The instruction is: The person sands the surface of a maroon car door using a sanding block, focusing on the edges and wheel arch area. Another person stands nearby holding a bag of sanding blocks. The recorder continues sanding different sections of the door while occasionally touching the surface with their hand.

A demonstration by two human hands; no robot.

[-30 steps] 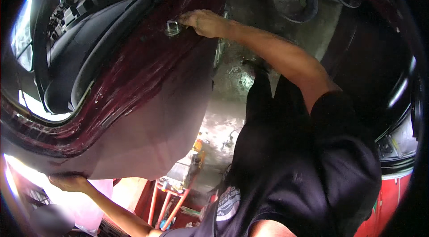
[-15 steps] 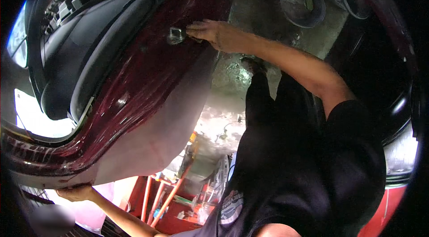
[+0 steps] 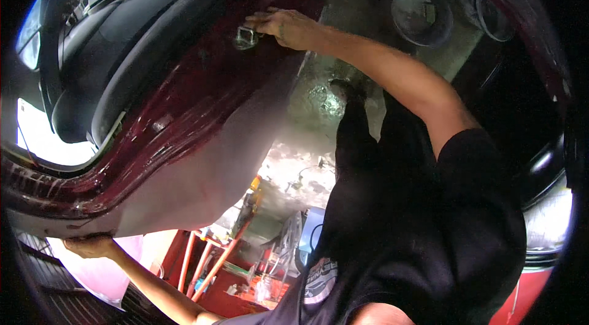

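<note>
Workshop clutter fills the lower middle of the frame: red metal stands and assorted gear on a red floor, with grey concrete floor showing in the upper middle and two round drain covers, the nearer one in the upper right. Most of the left half is taken by a dark red car body panel, glossy and curved, with black trim running along its upper left side and a pale underside toward the centre. The right hand, at the top centre of the frame, lies on the panel with its fingers curled at a small metal clip set into the red surface; the fingertips touch or nearly touch the clip, but how firm the grip is, or whether it truly has hold of it, cannot be told. The right arm runs down to the right into a black sleeve. The left hand, at the lower left, grips the bottom edge of the panel, fingers closed over the rim from below, with the forearm leading toward the bottom centre. A black shirt with a pale print fills the lower right, and black trouser legs reach up toward a shoe on the concrete.
</note>
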